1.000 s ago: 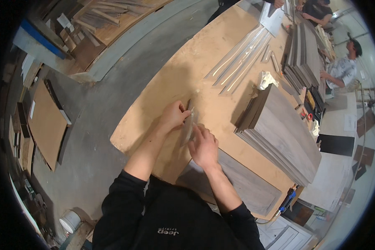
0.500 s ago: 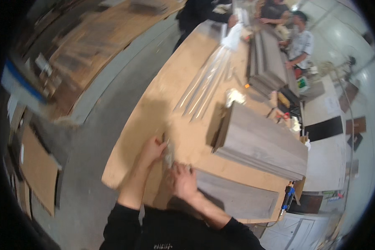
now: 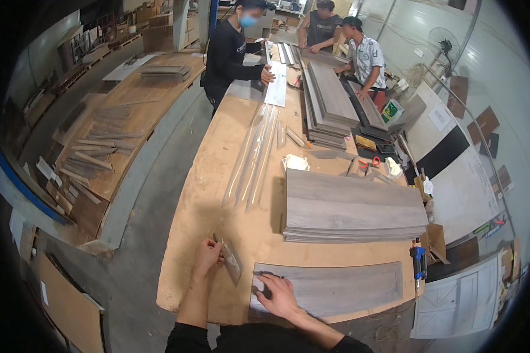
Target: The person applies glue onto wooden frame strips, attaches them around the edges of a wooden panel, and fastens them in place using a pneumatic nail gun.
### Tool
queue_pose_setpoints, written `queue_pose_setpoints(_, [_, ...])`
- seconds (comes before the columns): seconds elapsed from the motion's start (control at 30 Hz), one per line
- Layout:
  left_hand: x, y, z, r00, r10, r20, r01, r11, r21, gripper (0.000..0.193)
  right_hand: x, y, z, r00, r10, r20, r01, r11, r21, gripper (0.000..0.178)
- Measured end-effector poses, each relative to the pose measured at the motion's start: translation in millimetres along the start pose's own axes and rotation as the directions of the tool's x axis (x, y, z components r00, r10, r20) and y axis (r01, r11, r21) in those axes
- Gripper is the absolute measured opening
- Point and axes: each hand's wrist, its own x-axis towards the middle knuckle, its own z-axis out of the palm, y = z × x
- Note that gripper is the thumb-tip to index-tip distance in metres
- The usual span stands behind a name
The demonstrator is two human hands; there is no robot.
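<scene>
Pinching the short grey strip [image 3: 232,267] by its upper end, our left hand [image 3: 207,257] is pointing away from us, forearm running almost straight up from the lower edge, its grip clamping on the piece. That strip is slanting down to the right over the near left part of the tabletop [image 3: 259,232]. Our right hand [image 3: 280,297] is angling inward, fingers apart and lightly bent, this grip holding nothing that we are seeing; it is lying over the left end of the grey panel [image 3: 350,285], and how firmly it is pressing we cannot tell.

Edges now: the tabletop's left edge is passing just outside our left forearm, and bare surface is opening ahead toward the long strips [image 3: 256,159]. Rightward, room is narrowing: the near board stack [image 3: 353,206] is sitting just beyond the panel, and a blue tool [image 3: 418,263] is resting by the right edge.

Counting up, we are seeing one short strip, one panel lying alone, two tall board stacks with the far stack [image 3: 331,97] rising behind, two crumpled white wads [image 3: 295,163], and three co-workers [image 3: 368,59] standing around the far end.
</scene>
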Motion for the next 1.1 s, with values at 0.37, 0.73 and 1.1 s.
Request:
queue_pose_setpoints(0.37, [-3.7, -49.3, -0.5, 0.955, 0.233, -0.186, -0.294, 0.842, -0.452, 0.017, -90.8, -8.4, -10.0, 0.92, 0.247, -0.305, -0.124, 0.92, 0.371, 0.04])
queue_pose_setpoints(0.73, [40.4, 88.4, 32.0, 0.85, 0.514, -0.115, -0.525, 0.844, -0.11, 0.02, -140.6, -8.1, 4.3, 0.64, 0.629, -0.442, -0.319, 0.74, 0.592, 0.03])
queue_pose_setpoints(1.1, [198.6, 203.6, 185.1, 0.655, 0.665, 0.359, -0.753, 0.617, 0.23, 0.032, -74.2, -13.8, 27.1, 0.457, 0.819, -0.346, -0.391, 0.535, 0.749, 0.025])
